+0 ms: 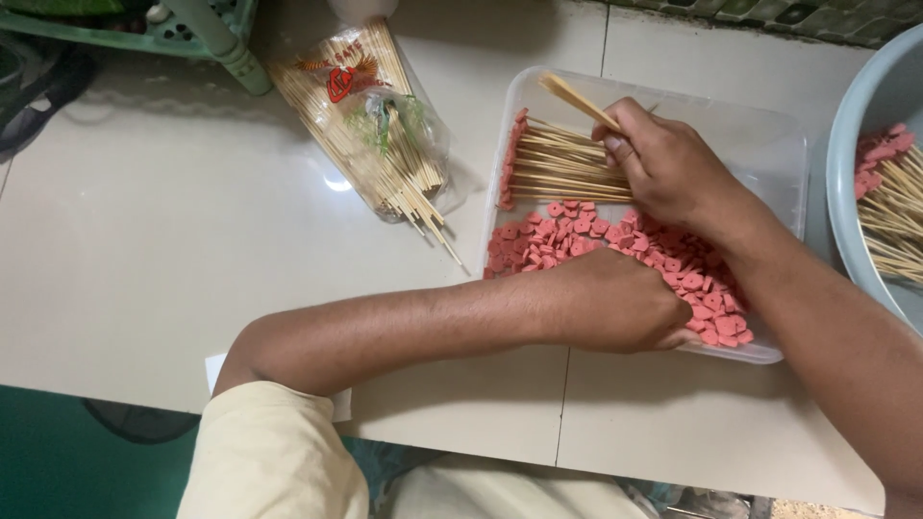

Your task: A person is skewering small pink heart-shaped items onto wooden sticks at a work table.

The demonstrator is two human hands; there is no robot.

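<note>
A clear plastic tray (784, 154) lies on the pale tiled floor. It holds several pink sausage slices (567, 235) and a row of bamboo skewers (562, 168) with pink pieces on their left ends. My right hand (673, 168) rests over the tray, pinching a few bare skewers (577, 98) that point up and left. My left hand (615, 303) is knuckles-up over the pink slices at the tray's near edge; its fingers are curled under and hidden.
An open plastic bag of bamboo skewers (380, 130) lies left of the tray. A grey basin (856, 144) at the right edge holds more loaded skewers. A green plastic stool leg (226, 43) stands top left.
</note>
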